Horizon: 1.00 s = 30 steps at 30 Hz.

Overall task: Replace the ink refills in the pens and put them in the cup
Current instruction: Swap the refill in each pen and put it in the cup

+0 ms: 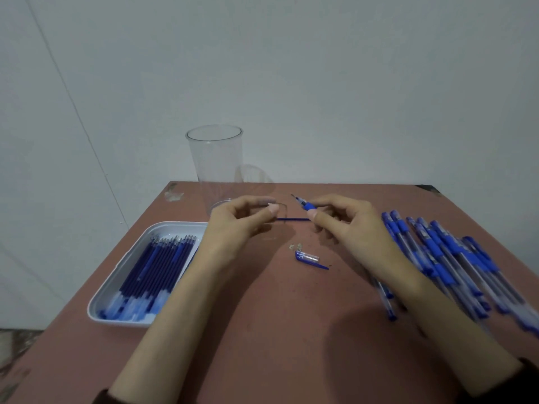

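Barely started: pinching clear barrel [283, 210] with left hand [242, 221], grip section [303, 204] with right hand [350, 224]; nothing in cup [215, 153] yet.

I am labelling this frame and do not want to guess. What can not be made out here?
All in the head view:
- What the left hand pinches: its fingers cover the end of the blue refill.
- Barrel of the pen: hidden inside the right hand.
- Base of the cup: partly behind the left hand.
- The pen pile: blurred, cut by the right edge; no count possible.
- Right side of the tray: under the left forearm.
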Tool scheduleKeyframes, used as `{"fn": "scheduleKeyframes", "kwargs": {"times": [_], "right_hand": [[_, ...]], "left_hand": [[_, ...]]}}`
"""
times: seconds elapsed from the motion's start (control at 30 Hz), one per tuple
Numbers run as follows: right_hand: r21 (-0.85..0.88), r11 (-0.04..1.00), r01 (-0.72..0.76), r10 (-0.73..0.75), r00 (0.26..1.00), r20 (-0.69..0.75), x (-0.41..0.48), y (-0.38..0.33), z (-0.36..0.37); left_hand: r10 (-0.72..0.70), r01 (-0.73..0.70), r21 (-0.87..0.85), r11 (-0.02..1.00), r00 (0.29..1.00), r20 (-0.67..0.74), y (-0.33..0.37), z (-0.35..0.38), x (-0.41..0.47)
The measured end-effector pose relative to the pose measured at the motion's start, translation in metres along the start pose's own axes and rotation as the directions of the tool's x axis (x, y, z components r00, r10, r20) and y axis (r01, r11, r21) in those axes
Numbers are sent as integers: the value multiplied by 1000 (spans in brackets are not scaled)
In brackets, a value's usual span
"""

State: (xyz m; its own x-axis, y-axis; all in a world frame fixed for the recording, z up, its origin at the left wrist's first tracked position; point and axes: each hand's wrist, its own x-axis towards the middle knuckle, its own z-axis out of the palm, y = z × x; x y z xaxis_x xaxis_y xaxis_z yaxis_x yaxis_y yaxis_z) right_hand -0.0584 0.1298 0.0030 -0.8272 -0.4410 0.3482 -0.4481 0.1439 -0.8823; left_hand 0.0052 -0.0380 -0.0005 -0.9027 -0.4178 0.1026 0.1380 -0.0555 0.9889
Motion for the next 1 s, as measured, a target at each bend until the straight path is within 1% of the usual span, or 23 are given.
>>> {"fn": "scheduleKeyframes", "kwargs": {"times": [0.07,0.13,0.2,0.37,0.5,0.57,0.6,0.67,0.73,0.77,0.9,1.0], "right_hand": [[-34,999,25,-25,1000,5,-1,0,1],[-55,998,41,-41,999,1,-2,0,1],[-62,997,47,-47,999,-5,-1,0,0],[-127,991,43,-42,999,15,-2,-1,0],[-213,974,75,-72,997,20,-4,0,1],[-219,973,75,-72,997,21,-4,1,2],[-185,981,55,-51,998,27,-4,0,1],[-43,999,-25,28,997,71,-4,-1,2],[100,987,-129,116,985,126,-3,-2,3],[146,975,-165,144,979,143,-3,-3,4],[190,963,-189,156,972,178,-4,-3,9],[266,945,-191,148,974,172,-4,-4,8]], "left_hand": [[-39,40,-141,989,999,10,2,1,-1],[-54,60,-206,977,998,35,1,4,-2],[-54,63,-232,971,997,46,1,4,-2],[-45,61,-224,973,996,76,1,5,-2],[-27,38,-105,994,994,108,-1,7,-3],[-29,40,-87,995,992,122,-2,9,-3],[-33,46,-97,994,991,130,-2,10,-4],[-34,53,-122,991,987,155,0,10,-5],[-14,35,-117,992,985,173,1,8,-5],[-4,24,-110,994,984,178,2,8,-5],[55,-25,-163,986,981,185,2,12,-7],[61,-34,-185,982,987,147,1,14,-6]]}}
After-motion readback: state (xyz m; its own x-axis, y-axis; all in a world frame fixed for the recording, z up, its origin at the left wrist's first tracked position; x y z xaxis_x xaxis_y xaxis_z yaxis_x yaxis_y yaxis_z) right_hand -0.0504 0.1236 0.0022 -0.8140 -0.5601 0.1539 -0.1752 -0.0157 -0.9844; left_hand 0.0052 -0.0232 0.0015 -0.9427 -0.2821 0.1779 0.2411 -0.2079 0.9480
